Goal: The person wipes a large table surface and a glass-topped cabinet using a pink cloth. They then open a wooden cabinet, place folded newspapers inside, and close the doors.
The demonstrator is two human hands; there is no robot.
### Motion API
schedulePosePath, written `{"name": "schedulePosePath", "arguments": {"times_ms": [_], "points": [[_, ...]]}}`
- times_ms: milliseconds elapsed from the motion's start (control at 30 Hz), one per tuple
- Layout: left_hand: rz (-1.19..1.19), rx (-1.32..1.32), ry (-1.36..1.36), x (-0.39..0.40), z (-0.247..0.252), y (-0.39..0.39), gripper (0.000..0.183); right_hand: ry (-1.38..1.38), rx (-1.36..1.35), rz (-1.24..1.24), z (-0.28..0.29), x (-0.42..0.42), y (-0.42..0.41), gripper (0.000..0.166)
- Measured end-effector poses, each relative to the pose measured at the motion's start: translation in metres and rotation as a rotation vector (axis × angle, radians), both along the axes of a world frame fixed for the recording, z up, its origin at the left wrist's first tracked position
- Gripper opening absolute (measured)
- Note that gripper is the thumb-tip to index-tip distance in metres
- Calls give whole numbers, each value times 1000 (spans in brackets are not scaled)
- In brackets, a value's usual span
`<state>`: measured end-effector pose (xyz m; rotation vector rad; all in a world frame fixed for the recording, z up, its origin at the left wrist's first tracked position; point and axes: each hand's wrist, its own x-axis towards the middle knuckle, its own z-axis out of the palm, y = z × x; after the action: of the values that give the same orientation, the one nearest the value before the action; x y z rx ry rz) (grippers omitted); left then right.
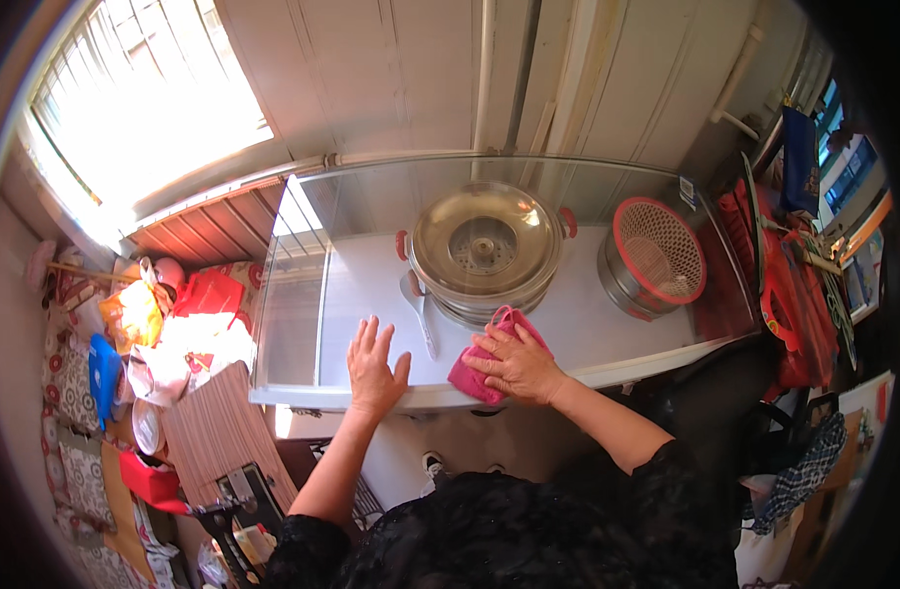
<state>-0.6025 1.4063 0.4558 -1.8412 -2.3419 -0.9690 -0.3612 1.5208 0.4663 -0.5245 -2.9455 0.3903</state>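
My right hand point(518, 366) lies on a folded pink cloth point(470, 379) at the front edge of a glass-topped display case point(590, 375). My left hand point(375, 370), fingers apart and holding nothing, is over the front edge to the left. Beyond the hands stands a round metal steamer pot point(487, 250) with a domed lid and red side handles. A light-coloured spoon point(423, 324) lies left of the pot. Farther right, a red-rimmed plastic basket point(660, 250) sits tilted in a metal pot point(618, 283). Whether these things are on or under the glass, I cannot tell.
On the left are a sewing machine point(236, 504) with a wood-grain top point(218, 420), and a patterned sofa point(78, 383) with bags, one of them blue point(104, 375). Red bags point(796, 294) hang at the right. A barred window point(148, 96) is at the upper left.
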Motion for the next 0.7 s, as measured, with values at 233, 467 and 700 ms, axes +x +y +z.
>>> {"name": "schedulePosePath", "arguments": {"times_ms": [233,467,700], "points": [[-164,-385,115,17,24,1,67,114,73,-305,-3,-46,64,39],[-94,-503,92,20,20,8,70,235,114,-424,-8,-92,168,35],[-38,-569,174,15,25,4,71,468,272,-456,-23,-137,285,30]]}}
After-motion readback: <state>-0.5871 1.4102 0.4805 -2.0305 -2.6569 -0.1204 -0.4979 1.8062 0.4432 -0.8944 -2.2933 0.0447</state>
